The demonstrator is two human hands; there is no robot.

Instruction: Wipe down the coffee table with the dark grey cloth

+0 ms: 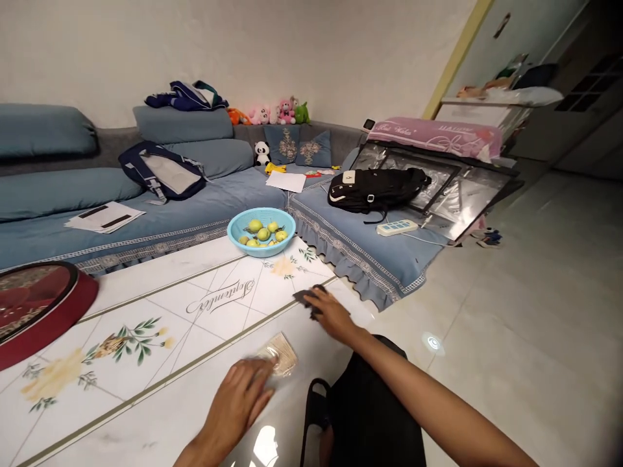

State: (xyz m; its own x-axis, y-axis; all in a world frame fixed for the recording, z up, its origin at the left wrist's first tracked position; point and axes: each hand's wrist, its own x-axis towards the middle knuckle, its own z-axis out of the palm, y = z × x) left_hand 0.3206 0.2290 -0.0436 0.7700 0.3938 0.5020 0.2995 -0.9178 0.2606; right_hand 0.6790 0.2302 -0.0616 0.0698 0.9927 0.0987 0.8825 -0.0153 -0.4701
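Observation:
My left hand (238,395) is at the near side of the white table, its curled fingers on the left edge of a small clear packet (285,353) of thin beige sticks. Motion blurs those fingertips, and the packet's left end is partly hidden under them. Farther right, close to the table's end, my right hand (333,314) is closed over a dark cloth (304,298). Part of the cloth sticks out past the fingers and lies against the tabletop. Its remaining part is hidden by the hand.
A blue basket (233,239) of green fruit stands at the table's far edge. At the left sits a round red-rimmed container (82,295). Beyond lies a blue sofa (233,194) with a black backpack (374,188) and a power strip (396,227). A black chair (374,408) is below my right arm.

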